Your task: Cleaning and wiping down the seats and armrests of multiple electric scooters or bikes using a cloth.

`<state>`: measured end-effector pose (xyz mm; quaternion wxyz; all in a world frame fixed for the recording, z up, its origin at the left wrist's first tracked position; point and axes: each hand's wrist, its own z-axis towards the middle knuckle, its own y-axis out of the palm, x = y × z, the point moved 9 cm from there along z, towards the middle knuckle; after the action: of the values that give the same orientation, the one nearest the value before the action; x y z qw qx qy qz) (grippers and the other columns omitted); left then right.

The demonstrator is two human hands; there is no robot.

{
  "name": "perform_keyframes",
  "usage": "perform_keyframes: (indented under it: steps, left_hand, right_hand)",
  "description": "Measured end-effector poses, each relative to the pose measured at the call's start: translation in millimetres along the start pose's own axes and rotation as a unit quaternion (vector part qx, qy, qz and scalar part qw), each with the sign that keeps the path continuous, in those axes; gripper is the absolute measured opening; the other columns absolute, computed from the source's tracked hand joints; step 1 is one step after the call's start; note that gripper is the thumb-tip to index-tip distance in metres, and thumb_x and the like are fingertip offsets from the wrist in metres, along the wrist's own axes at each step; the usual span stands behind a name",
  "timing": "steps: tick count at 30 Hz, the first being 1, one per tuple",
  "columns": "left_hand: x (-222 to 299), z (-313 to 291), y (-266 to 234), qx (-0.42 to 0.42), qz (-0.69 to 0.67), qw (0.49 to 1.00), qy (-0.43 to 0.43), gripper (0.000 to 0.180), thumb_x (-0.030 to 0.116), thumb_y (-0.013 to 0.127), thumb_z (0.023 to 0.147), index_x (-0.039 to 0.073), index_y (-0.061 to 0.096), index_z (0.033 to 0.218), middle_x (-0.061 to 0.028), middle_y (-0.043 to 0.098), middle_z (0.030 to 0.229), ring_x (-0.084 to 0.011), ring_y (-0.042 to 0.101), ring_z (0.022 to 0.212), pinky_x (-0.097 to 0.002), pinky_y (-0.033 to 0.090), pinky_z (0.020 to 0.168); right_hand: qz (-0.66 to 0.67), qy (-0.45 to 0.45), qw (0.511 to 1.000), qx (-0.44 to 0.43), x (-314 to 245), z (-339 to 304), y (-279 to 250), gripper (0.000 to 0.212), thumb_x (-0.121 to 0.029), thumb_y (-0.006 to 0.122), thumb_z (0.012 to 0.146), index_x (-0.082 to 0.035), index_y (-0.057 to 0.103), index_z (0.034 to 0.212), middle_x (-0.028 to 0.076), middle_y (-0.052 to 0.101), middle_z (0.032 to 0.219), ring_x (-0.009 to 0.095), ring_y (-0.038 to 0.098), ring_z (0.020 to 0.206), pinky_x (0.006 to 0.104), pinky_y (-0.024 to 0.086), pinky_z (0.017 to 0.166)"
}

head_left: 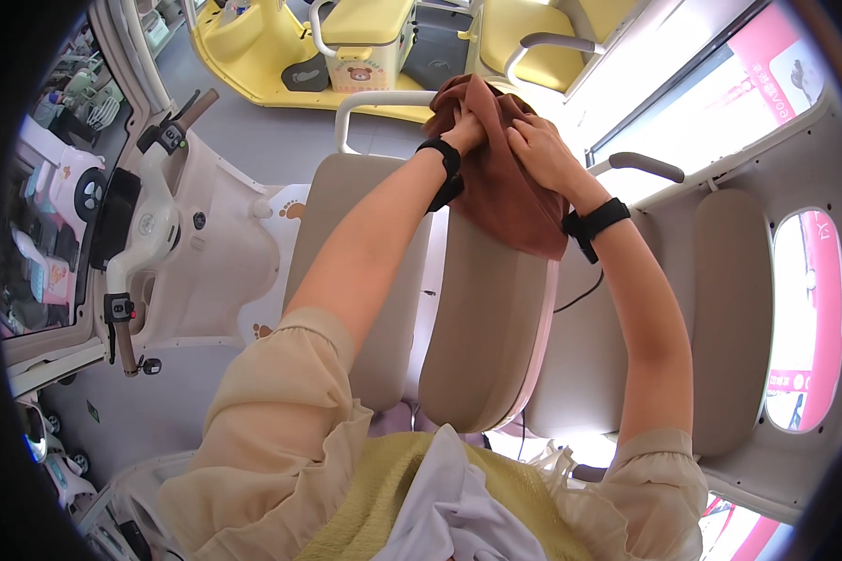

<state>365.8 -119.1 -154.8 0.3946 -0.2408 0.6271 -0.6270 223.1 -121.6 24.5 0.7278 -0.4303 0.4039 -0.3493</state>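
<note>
Two bare hands meet on a reddish-brown cloth point(510, 201) at the upper centre of the frame; soft and matt, it bunches into deep folds and hangs over the far end of a smooth, rounded taupe backrest point(485, 323). The left hand point(466, 131) has its fingers sunk among the folds, mostly hidden, so how tightly they close cannot be told. The right hand point(544, 159) curls its fingers closed over a gathered fold. Black straps circle both wrists. Glossy moulded plastic forms the yellow vehicle point(253, 61) along the top edge, where a boxy base point(362, 77) with a bear print sits under a padded seat point(370, 21); the box's inside is hidden. Pale handlebars point(150, 220) curve at the left.
</note>
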Motion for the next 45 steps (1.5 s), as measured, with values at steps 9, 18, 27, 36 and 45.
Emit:
perform_keyframes:
  steps: [9, 18, 27, 36, 45]
  left_hand:
    - [-13, -1, 14, -0.084, -0.364, 0.912, -0.171, 0.057, 0.05, 0.034, 0.078, 0.027, 0.018, 0.128, -0.0052, -0.011, 0.136, -0.0323, -0.019, 0.121, -0.0593, 0.014, 0.091]
    - [-58, -8, 9, -0.042, -0.267, 0.94, -0.209, 0.059, 0.048, 0.037, 0.079, 0.018, 0.022, 0.127, -0.009, 0.008, 0.133, -0.0272, 0.004, 0.122, -0.0453, 0.023, 0.094]
    - [44, -86, -31, -0.191, -0.877, 0.417, -0.14, 0.041, 0.041, 0.037, 0.082, 0.014, 0.043, 0.112, -0.0034, 0.044, 0.112, -0.0143, 0.041, 0.1, -0.0296, 0.03, 0.088]
    - [23, -103, -85, -0.007, -0.775, 0.63, -0.053, 0.037, 0.025, 0.029, 0.087, 0.01, 0.035, 0.12, -0.0059, 0.038, 0.118, -0.0128, 0.035, 0.108, -0.0244, 0.028, 0.09]
    - [33, -152, -135, 0.103, -0.651, 0.751, -0.026, 0.037, 0.029, 0.028, 0.086, 0.006, 0.043, 0.111, -0.0262, 0.033, 0.112, -0.0391, 0.032, 0.102, -0.0356, 0.023, 0.093]
  right_hand:
    - [0.053, 0.158, 0.954, -0.25, 52, -15, 20, 0.039, -0.03, 0.035, 0.083, 0.002, 0.054, 0.094, 0.021, 0.054, 0.094, 0.031, 0.051, 0.087, 0.0322, 0.038, 0.079]
    - [0.019, 0.099, 0.949, -0.299, 40, -1, 29, 0.039, -0.029, 0.031, 0.082, -0.002, 0.053, 0.1, 0.018, 0.056, 0.092, 0.029, 0.053, 0.084, 0.0327, 0.039, 0.078]
    - [0.053, 0.137, 0.974, -0.172, 55, -22, 11, 0.031, -0.018, 0.032, 0.08, 0.003, 0.054, 0.078, 0.024, 0.054, 0.087, 0.036, 0.052, 0.082, 0.0387, 0.041, 0.073]
    - [-0.098, 0.102, 0.984, -0.108, 25, -46, -17, 0.022, -0.012, 0.035, 0.078, 0.004, 0.049, 0.073, 0.021, 0.055, 0.078, 0.035, 0.053, 0.072, 0.0388, 0.044, 0.065]
    - [-0.034, 0.227, 0.972, 0.041, -7, -127, -37, 0.024, -0.018, 0.033, 0.083, 0.003, 0.045, 0.087, 0.022, 0.053, 0.077, 0.037, 0.052, 0.07, 0.0406, 0.043, 0.062]
